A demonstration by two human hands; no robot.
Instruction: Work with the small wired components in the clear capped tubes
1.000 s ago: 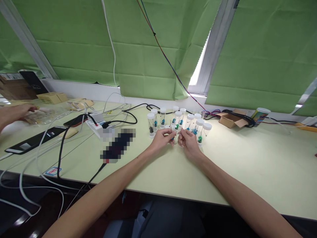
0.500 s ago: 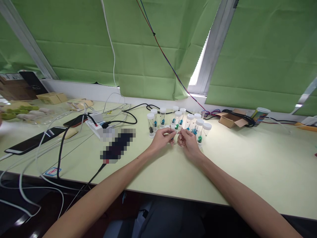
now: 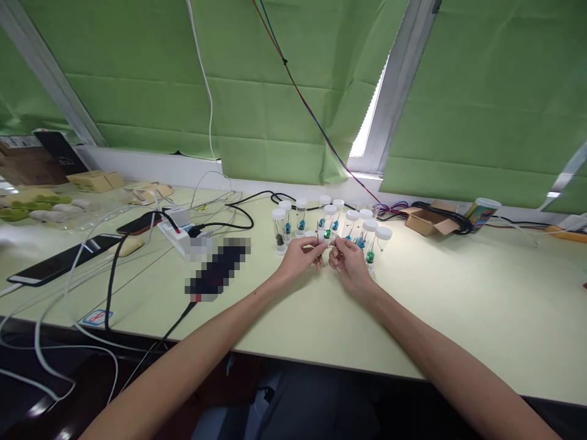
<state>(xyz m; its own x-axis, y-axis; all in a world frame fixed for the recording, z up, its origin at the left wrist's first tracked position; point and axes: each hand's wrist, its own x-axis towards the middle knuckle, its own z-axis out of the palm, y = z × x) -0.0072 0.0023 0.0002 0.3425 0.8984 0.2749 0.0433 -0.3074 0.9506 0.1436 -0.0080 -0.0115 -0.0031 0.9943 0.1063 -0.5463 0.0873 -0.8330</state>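
My left hand [image 3: 299,256] and my right hand [image 3: 350,260] meet above the table, fingertips pinched almost together. Something small, possibly with a thin dark wire, is between them, but I cannot make out what it is. Around the hands stand several clear tubes with white caps; a tube with a black piece [image 3: 279,231] is left of my left hand. Close by my right hand is a tube with a green piece [image 3: 376,247]. Behind them, another tube [image 3: 301,215] holds a blue piece with a thin stem.
On the left of the table [image 3: 284,318] lie a dark phone [image 3: 62,260], a white power strip [image 3: 178,235] and tangled cables. An open cardboard box [image 3: 426,221] stands at the back right beside a printed canister [image 3: 481,214]. Egg-carton-like trays [image 3: 41,208] are far left.
My hands stay nearly still, with the fingertips shifting only slightly. At the far left edge, a blurred pale shape has moved a little.
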